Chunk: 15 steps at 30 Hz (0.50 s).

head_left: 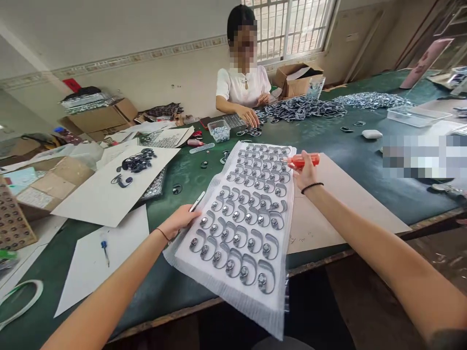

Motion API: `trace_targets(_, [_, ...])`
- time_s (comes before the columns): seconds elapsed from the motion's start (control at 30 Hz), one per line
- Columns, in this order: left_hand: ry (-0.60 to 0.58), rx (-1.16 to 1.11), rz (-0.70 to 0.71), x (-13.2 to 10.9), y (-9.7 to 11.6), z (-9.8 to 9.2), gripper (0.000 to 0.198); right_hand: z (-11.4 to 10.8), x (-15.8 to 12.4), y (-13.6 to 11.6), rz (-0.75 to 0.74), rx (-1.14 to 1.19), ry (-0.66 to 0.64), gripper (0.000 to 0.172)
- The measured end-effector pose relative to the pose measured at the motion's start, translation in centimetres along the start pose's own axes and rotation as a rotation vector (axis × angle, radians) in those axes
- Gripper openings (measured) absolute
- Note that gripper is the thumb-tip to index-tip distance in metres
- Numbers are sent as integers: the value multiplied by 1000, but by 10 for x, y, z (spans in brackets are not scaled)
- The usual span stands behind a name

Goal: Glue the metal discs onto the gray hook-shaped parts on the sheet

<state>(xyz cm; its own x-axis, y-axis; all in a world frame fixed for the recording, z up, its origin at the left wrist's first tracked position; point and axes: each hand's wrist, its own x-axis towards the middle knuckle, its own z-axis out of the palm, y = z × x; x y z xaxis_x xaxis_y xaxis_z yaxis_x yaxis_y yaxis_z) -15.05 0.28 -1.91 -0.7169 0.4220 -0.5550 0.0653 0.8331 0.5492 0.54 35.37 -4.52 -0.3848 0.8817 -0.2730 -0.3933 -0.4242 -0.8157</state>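
Observation:
A white foam sheet (233, 282) lies across the green table (339, 146), its near end hanging over the front edge. Rows of grey curved pieces (241, 228) with shiny metal studs cover it. My left hand (179, 219) rests at the sheet's left edge and holds a thin white stick (197, 201). At the sheet's far right corner my right hand (304, 173) grips an orange glue bottle (302, 160), its tip pointing left over the far rows.
A person in white sits opposite, hands on a heap of dark pieces (302, 108). White cardboard sheets (109, 189), a blue screwdriver (105, 249), a small clear box (219, 130), cardboard boxes (297, 80) and a clear tray (416, 115) are around.

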Motion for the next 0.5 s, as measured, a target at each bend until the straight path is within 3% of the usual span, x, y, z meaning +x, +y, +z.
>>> trace_targets(0.17, [-46, -100, -39, -30, 1, 28, 30, 30, 31, 11, 52, -6, -34, 32])
trace_targets(0.3, [-82, -191, -65, -49, 12, 60, 29, 31, 36, -13, 115, 31, -102, 33])
trace_targets(0.4, [-108, -266, -54, -60, 27, 85, 30, 2, 17, -60, 95, 90, -167, 33])
trace_targets(0.5, [-171, -341, -25, -70, 45, 110, 29, -56, -23, -110, 13, 159, -189, 36])
